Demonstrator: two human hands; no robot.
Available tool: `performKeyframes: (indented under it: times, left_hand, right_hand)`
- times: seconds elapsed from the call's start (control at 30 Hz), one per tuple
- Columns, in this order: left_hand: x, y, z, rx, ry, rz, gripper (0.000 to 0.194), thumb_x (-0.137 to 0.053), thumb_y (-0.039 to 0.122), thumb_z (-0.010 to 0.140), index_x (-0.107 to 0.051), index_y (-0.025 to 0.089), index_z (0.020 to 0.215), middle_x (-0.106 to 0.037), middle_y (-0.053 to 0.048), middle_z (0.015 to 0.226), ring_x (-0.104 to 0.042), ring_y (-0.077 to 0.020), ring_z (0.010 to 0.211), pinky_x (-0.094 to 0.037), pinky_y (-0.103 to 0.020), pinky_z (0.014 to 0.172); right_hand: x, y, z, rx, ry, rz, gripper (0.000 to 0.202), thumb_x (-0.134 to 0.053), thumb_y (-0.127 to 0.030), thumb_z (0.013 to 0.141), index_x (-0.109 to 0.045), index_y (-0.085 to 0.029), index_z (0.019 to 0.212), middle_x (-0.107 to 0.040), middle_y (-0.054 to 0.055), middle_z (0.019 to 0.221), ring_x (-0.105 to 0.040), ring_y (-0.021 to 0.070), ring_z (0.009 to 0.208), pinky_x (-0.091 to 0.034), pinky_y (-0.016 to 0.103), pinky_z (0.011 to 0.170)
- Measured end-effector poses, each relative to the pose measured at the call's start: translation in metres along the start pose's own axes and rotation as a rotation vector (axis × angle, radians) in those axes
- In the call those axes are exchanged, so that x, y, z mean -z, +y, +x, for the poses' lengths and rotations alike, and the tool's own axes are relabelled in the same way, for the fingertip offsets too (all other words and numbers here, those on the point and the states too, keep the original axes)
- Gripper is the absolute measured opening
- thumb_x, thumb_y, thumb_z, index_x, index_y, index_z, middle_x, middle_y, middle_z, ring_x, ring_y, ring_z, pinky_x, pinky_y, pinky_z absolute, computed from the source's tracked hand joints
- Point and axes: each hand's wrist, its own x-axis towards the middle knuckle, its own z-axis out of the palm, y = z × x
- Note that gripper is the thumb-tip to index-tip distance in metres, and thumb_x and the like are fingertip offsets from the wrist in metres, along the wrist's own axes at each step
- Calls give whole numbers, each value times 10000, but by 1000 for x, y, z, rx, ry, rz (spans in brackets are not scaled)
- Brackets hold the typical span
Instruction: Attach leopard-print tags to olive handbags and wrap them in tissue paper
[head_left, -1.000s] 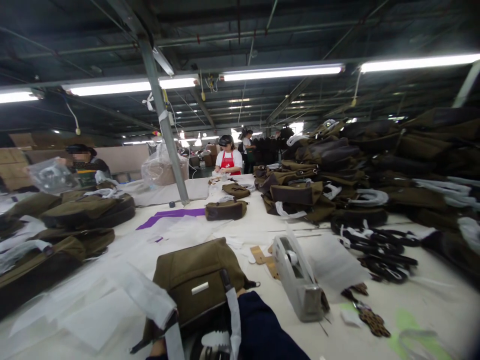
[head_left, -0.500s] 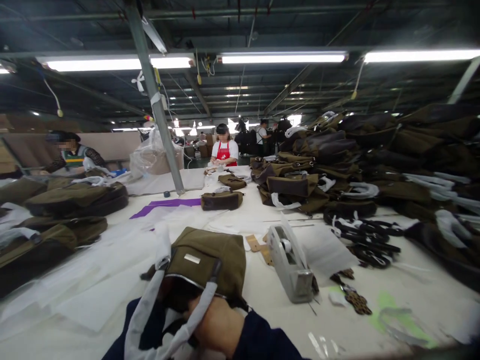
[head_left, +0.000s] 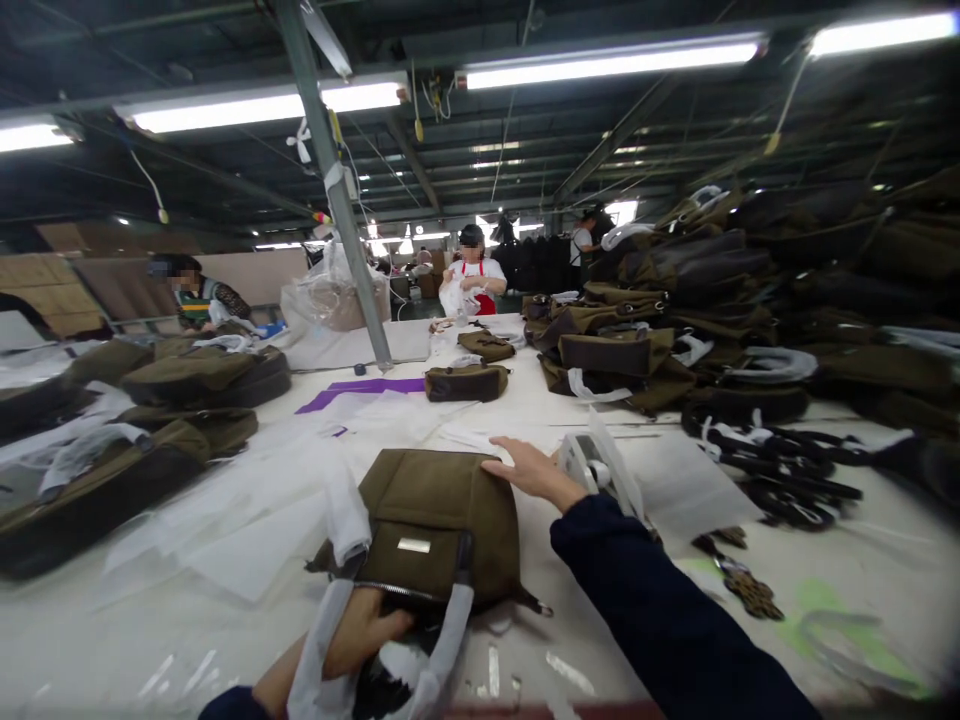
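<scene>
Olive fabric handbag (head_left: pixel 442 495), one: lying on the white worktable (head_left: pixel 551 640) in front of me; probably weighing little, sagging softly under pressure. Left hand (head_left: pixel 360 630): reaching into the zipped mouth; fingers hiding, grip I cannot tell. Right hand (head_left: pixel 534 472): I am spreading its fingers at the far right corner, pinching nothing. Best hold: both white-wrapped handles (head_left: pixel 452 632) together, wrapping possibly slipping.

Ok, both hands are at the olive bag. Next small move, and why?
I'd probably press the right hand lightly against the bag's far right corner to steady it: its fingers are spread there, gripping nothing, while the left hand reaches into the mouth past the open zip and could drag the bag.
</scene>
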Motion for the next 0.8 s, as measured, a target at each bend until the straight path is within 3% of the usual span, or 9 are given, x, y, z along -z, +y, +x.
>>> performKeyframes:
  times: [0.1,0.17,0.3,0.43,0.53,0.6,0.7,0.8]
  left_hand:
    - [-5,-8,0,-275,-147,732,471,-783,176,616,-735,289,1071,-723,-24,1180,-570,-317,1215,-377,-394,1108]
    - [-10,-12,1,-400,-91,927,282,-741,299,744,-739,269,1024,-723,-34,1168,-564,-309,1224,-353,-422,1131]
    - [-29,-3,9,-417,-23,755,287,-572,394,906,-675,270,1144,-711,-47,1186,-612,-283,1170,-506,-441,994]
    - [-46,30,15,-456,-43,680,322,-579,297,909,-630,233,1221,-703,-65,1209,-662,-272,1086,-578,-416,886]
    - [-54,58,14,-476,-30,669,370,-589,199,892,-606,171,1260,-706,-91,1201,-682,-262,1047,-582,-398,885]
    - [-59,71,11,-443,-24,652,399,-583,179,889,-587,141,1286,-711,-96,1191,-683,-260,1044,-572,-383,907]
    - [-70,85,4,-386,2,647,423,-548,189,908,-552,124,1326,-724,-84,1169,-674,-248,1061,-546,-375,954]
    - [-82,94,-7,-395,22,656,421,-504,208,925,-538,128,1337,-741,-62,1131,-669,-233,1069,-539,-390,969]
  right_hand:
    - [-19,14,16,8,-115,12,357,-522,-482,933,-687,-184,1039,-711,95,1027,-645,237,937,-468,336,844]
    - [-22,16,18,-5,-131,7,385,-503,-500,938,-692,-168,988,-715,99,973,-649,235,887,-474,330,801]
    - [-10,9,-11,-41,-65,3,349,-552,-403,935,-625,-177,1192,-688,118,1116,-634,236,996,-468,351,879]
    - [-4,-12,-91,59,8,28,319,-467,-337,988,-592,-230,1261,-636,94,1255,-578,207,1148,-413,366,1020]
    - [-23,-22,-152,373,-238,34,407,-520,-409,961,-538,-282,1347,-506,64,1442,-430,237,1344,-329,389,1123]
    - [-44,-19,-170,455,-371,-9,537,-505,-472,957,-414,-292,1456,-405,60,1524,-319,272,1421,-280,438,1156]
    - [-68,-1,-150,422,-386,-104,618,-445,-473,981,-263,-257,1530,-306,64,1575,-258,283,1448,-250,470,1169]
    - [-73,16,-98,287,-239,-257,548,-433,-386,995,-330,-206,1502,-348,90,1552,-296,295,1424,-282,475,1144]
